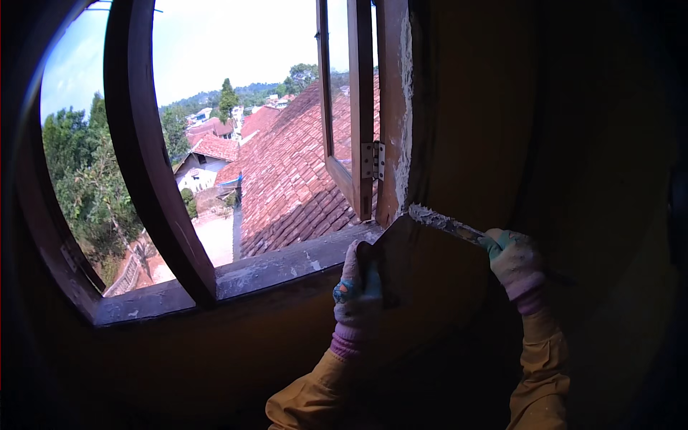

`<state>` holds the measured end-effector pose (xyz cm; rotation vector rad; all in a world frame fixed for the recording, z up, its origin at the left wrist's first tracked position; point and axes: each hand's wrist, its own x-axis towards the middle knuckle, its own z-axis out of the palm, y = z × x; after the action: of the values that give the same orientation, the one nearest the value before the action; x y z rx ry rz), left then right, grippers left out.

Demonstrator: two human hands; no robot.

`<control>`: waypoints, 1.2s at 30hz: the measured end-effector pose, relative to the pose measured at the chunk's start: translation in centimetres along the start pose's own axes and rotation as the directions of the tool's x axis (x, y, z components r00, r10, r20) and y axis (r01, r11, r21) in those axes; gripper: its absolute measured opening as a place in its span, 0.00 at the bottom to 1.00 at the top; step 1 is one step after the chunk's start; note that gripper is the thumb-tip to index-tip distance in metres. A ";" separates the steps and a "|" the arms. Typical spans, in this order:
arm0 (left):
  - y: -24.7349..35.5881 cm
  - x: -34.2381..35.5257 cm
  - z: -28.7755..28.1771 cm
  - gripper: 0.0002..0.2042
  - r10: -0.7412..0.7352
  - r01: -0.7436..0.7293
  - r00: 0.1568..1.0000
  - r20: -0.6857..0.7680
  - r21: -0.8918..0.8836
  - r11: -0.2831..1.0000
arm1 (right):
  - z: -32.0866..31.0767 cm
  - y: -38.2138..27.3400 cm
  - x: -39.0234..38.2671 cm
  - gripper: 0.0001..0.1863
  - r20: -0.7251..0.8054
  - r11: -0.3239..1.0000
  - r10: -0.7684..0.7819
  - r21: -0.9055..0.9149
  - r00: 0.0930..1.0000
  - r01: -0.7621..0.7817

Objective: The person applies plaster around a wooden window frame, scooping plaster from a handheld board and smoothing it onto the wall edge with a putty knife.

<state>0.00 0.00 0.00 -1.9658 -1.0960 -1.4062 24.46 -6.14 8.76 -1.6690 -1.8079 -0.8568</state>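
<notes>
My gloved left hand [355, 287] is closed on a dark flat plate [398, 254], held up at the lower right corner of the window frame [388, 143]. My gloved right hand [516, 265] grips a long tool [455, 228], probably a putty knife, whose far end is smeared with whitish paste and lies at the plate's top edge, by the corner. A rough white strip [403, 107] of the same-looking paste runs up the frame beside the dark wall.
An open wooden casement [362, 107] hangs on a metal hinge [373, 160]. The sill [279, 269] is speckled white, and a wooden mullion [136, 129] crosses the opening. Outside are tiled roofs [294, 172], trees [86, 165] and houses. Dark wall [573, 143] fills the right side.
</notes>
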 end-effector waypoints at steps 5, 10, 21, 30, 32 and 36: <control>0.6 0.7 0.5 0.18 -0.208 0.202 0.978 0.013 -0.316 0.927 | -0.7 0.0 0.5 0.10 0.019 0.998 -0.063 0.028 0.998 0.062; 1.1 0.8 0.6 0.18 -0.389 0.371 0.918 0.084 -0.533 0.760 | -0.7 0.3 0.5 0.10 -0.020 0.997 -0.077 -0.016 0.997 0.077; 0.6 2.0 0.2 0.18 -0.626 0.602 0.733 0.268 -0.683 0.413 | -1.3 -0.3 0.7 0.07 -0.070 0.973 -0.143 -0.195 0.987 0.127; -1.1 0.7 1.5 0.20 -0.651 0.633 0.696 0.302 -0.686 0.358 | -0.2 -0.4 -0.1 0.06 -0.100 0.968 -0.117 -0.235 0.988 0.091; -1.1 0.7 1.5 0.19 -0.666 0.629 0.660 0.348 -0.741 0.236 | 0.6 0.1 -0.6 0.05 -0.137 0.996 -0.049 -0.087 0.989 0.037; -1.3 0.6 1.4 0.19 -0.669 0.632 0.657 0.347 -0.738 0.238 | 1.6 0.2 -1.2 0.06 -0.124 0.992 0.053 0.124 0.991 -0.038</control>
<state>-0.20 1.99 0.01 -2.0464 -1.5225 -2.8759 24.86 -5.76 6.82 -1.5382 -1.6945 -0.7989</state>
